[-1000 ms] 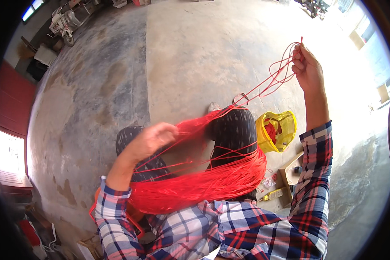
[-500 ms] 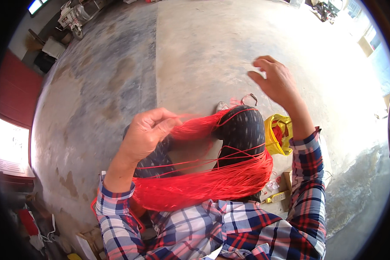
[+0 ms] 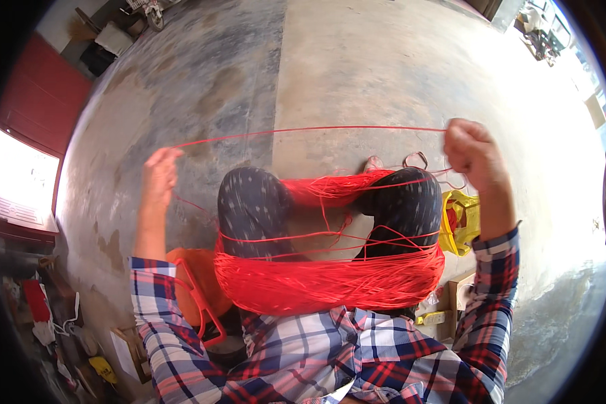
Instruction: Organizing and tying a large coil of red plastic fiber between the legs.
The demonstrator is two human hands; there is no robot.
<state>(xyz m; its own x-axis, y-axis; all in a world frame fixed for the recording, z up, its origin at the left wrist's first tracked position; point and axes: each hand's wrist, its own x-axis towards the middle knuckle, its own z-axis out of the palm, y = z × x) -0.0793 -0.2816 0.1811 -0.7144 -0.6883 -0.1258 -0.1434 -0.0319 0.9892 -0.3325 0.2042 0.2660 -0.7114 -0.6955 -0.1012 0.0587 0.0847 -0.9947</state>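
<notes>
Right hand holding cord, yellow bag nearby

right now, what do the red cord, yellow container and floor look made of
Red cord: probably synthetic fibre, given its glossy, smooth strands. Yellow container: perhaps glossy plastic; its wall catches light. Floor: likely concrete, dull grey with stains.

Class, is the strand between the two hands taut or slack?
Taut: the red strand runs in a nearly straight line, without sagging, from the left hand to the right hand.
</notes>
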